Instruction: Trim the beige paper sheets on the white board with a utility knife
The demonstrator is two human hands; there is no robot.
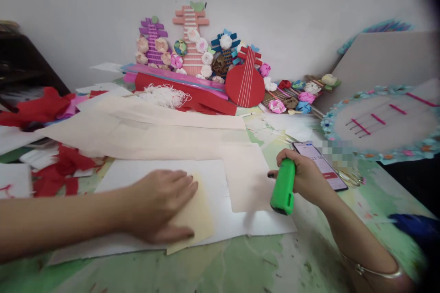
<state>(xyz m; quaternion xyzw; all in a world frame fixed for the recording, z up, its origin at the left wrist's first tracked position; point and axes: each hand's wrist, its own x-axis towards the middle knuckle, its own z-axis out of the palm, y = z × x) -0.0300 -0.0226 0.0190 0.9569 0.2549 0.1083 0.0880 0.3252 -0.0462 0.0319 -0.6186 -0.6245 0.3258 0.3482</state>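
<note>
My left hand (pixel 161 206) lies flat with its fingers spread on a pale yellow sheet (pixel 202 215), which rests on a large white board (pixel 220 232). Wrapped in my right hand (pixel 304 176) is a green tool (pixel 284 187), held above the right part of the board. Beneath and beside the tool, a cream sheet (pixel 247 183) overlaps the board. Behind it, more cream material (pixel 154 135) stretches to the left.
A phone (pixel 318 162) lies right of my right hand, with scissors (pixel 350 177) beside it. Paper instruments, including a red one (pixel 244 84), stand by the wall. Red scraps (pixel 63 169) are at left, white string (pixel 165 96) behind, and a flower-edged oval (pixel 385 123) at right.
</note>
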